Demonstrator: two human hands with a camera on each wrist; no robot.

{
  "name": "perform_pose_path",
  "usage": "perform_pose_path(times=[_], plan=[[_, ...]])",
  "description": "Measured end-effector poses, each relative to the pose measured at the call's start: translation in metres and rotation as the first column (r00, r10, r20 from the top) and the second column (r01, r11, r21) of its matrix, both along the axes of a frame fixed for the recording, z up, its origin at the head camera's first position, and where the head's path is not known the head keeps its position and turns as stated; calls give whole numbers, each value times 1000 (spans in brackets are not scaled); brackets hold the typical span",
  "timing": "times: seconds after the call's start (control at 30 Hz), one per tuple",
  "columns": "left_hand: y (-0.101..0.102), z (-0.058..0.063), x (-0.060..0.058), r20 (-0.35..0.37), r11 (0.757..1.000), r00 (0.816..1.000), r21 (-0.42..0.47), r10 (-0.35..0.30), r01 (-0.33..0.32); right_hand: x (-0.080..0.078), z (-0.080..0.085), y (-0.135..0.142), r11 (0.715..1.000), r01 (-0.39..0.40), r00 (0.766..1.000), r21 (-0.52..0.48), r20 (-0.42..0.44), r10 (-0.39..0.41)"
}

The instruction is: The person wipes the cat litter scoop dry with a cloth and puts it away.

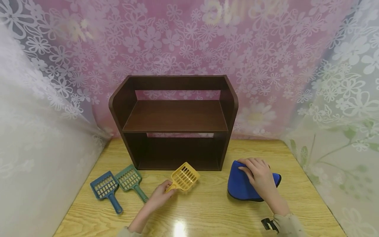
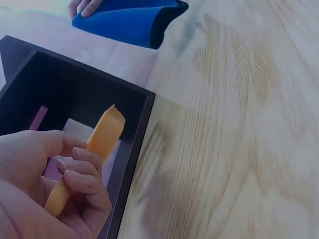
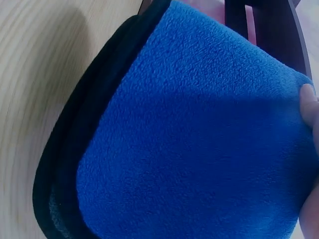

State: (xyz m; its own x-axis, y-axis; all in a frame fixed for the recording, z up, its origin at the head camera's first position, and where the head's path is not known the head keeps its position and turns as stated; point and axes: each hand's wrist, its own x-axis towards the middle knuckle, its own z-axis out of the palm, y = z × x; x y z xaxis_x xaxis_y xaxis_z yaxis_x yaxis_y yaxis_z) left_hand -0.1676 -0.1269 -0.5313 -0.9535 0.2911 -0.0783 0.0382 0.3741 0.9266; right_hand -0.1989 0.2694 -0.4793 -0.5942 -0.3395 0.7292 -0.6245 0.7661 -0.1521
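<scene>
Near the front of the shelf, my left hand (image 1: 160,198) grips a yellow slotted litter scoop (image 1: 185,177) by its handle. The left wrist view shows the fingers curled round the handle, with the scoop (image 2: 106,133) seen from its side. Over on the right, my right hand (image 1: 260,175) pinches the top edge of a folded blue cloth (image 1: 241,184) with black trim. Up close in the right wrist view, the cloth (image 3: 194,139) looks fuzzy, and only the thumb and part of the hand show at its right edge.
A dark brown two-tier shelf (image 1: 175,116) stands at the back of the wooden table (image 1: 207,210). On the left lie a blue slotted scoop (image 1: 113,202) and a green one (image 1: 139,191), side by side. A small black object (image 1: 268,224) is beside the right sleeve. Floral curtains hang around.
</scene>
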Motion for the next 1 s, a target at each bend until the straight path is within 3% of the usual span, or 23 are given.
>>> perform_pose_path(times=[0.1,0.27,0.4,0.53,0.73,1.0], plan=[[4,1,-1,77,995,996,100,-34,27,-1,1,-6,1000,-6,1000,5,-8,6],[10,5,-4,212,969,974,246,-80,26,-3,4,-17,1000,-5,1000,21,-1,5],[14,8,-6,231,963,968,266,-102,38,-6,10,-26,999,-16,1000,44,-6,16],[20,11,-8,243,941,958,333,-150,63,-9,17,-35,996,-25,999,88,-32,28],[27,17,-11,292,906,934,417,-208,71,-16,25,-47,990,-26,996,135,-77,37],[36,22,-10,355,890,899,449,-257,78,-21,35,-69,982,-8,994,187,-103,28]])
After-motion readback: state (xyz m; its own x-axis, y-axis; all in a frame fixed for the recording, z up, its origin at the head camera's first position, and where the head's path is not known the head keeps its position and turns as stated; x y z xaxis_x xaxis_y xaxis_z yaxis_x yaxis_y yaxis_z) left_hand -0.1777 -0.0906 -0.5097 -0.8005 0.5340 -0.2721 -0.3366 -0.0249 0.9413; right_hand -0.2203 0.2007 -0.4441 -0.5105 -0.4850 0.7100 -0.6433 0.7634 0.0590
